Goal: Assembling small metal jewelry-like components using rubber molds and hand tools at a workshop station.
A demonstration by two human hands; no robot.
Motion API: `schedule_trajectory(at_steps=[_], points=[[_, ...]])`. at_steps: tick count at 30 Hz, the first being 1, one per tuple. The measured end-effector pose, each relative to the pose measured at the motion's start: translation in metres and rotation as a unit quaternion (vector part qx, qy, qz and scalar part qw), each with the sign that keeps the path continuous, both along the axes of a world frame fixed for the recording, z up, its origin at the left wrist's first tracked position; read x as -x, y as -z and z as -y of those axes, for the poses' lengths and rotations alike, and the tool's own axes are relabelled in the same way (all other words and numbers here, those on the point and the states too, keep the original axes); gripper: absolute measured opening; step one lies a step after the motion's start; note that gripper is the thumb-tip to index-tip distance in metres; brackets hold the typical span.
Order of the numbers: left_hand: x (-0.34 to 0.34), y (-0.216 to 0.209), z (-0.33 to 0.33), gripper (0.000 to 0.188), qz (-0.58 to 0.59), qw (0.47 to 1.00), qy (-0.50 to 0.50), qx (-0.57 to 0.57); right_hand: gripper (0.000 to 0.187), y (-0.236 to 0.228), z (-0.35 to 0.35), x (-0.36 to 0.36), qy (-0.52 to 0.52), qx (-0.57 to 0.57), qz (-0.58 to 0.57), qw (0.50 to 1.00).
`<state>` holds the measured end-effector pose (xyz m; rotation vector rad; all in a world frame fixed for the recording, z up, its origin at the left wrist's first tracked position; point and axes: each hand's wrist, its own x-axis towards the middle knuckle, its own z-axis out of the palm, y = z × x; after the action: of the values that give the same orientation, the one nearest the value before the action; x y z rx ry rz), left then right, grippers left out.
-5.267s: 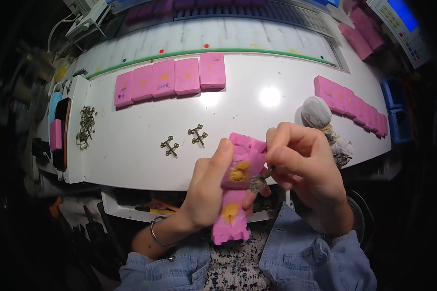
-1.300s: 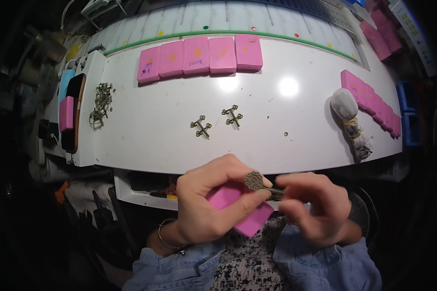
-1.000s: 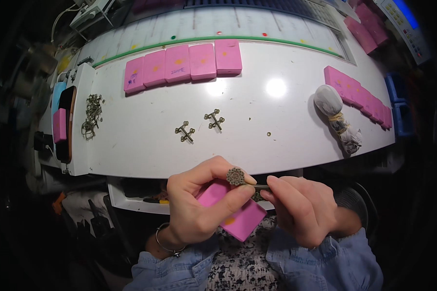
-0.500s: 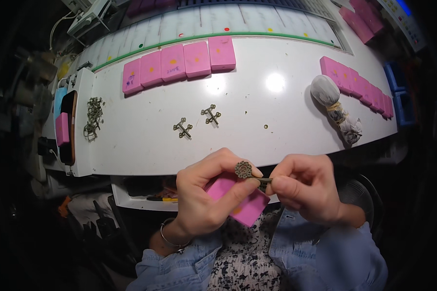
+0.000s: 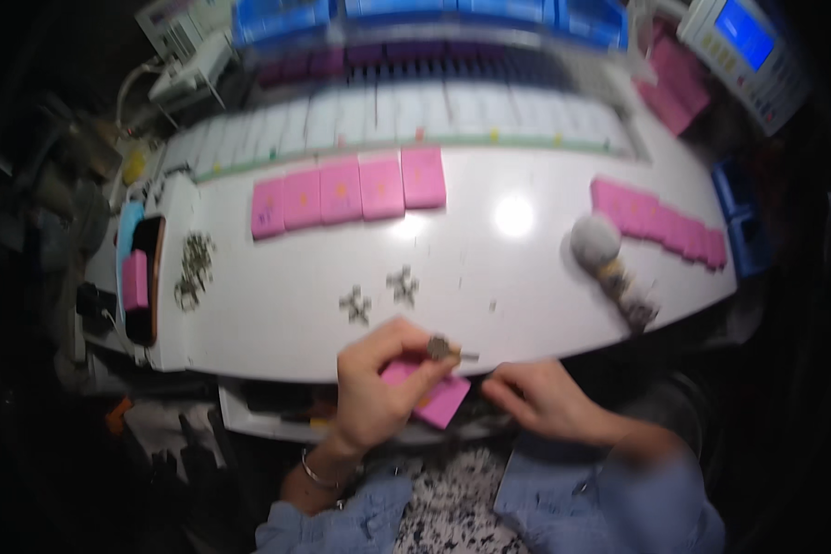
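My left hand [image 5: 379, 380] is closed around a pink block [image 5: 445, 403], in front of the table's near edge. Between its thumb and forefinger it also pinches a bronze-coloured metal piece [image 5: 439, 348] with a round, flower-like end and a thin bar pointing right. To the right, apart from that piece, my right hand [image 5: 549, 397] has its fingers drawn together; blur hides whether anything small is in them. Two branched bronze-coloured metal parts, one nearer [image 5: 355, 305] and one farther [image 5: 402, 285], lie on the table beyond my left hand.
Pink blocks stand in a left row [image 5: 341, 189] and a right row [image 5: 660, 222] on the white table [image 5: 489, 323]. A wrapped, tied bundle [image 5: 597, 242] lies at right. Metal pieces [image 5: 195, 268] are heaped at left, near a phone [image 5: 145, 286]. Blue bins [image 5: 508, 11] line the back.
My right hand has come away from the metal piece and moved slightly left and down. My left hand still holds the piece and the block. The view has tilted up, showing more of the back.
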<state>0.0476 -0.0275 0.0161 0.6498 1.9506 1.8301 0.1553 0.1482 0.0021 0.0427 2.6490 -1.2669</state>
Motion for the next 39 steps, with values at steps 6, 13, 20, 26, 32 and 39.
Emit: schedule_trajectory(at_steps=[6, 13, 20, 26, 32, 39], points=[[0.017, -0.004, -0.020, 0.012, 0.016, 0.999, -0.014, -0.046, 0.014, -0.056, -0.002, 0.053, 0.094, 0.285, -0.117, 0.947], [0.061, -0.023, -0.024, 0.025, 0.144, 0.982, -0.070, -0.096, 0.011, -0.149, -0.079, 0.240, 0.078, 0.229, -0.241, 0.940], [0.065, 0.009, -0.036, 0.074, 0.003, 0.989, -0.004, -0.148, 0.039, -0.207, -0.155, 0.417, 0.234, 0.231, -0.433, 0.839], [0.068, 0.033, -0.030, 0.079, 0.173, 0.974, -0.007, -0.145, 0.008, -0.144, -0.220, 0.267, 0.245, -0.176, -0.564, 0.769], [0.050, 0.034, -0.042, 0.077, 0.237, 0.961, -0.041, -0.134, 0.011, -0.149, -0.378, 0.081, 0.404, -0.523, -0.523, 0.538], [0.021, 0.027, -0.089, 0.064, 0.287, 0.950, 0.020, -0.120, 0.007, -0.146, -0.423, 0.036, 0.359, -0.598, -0.464, 0.547]])
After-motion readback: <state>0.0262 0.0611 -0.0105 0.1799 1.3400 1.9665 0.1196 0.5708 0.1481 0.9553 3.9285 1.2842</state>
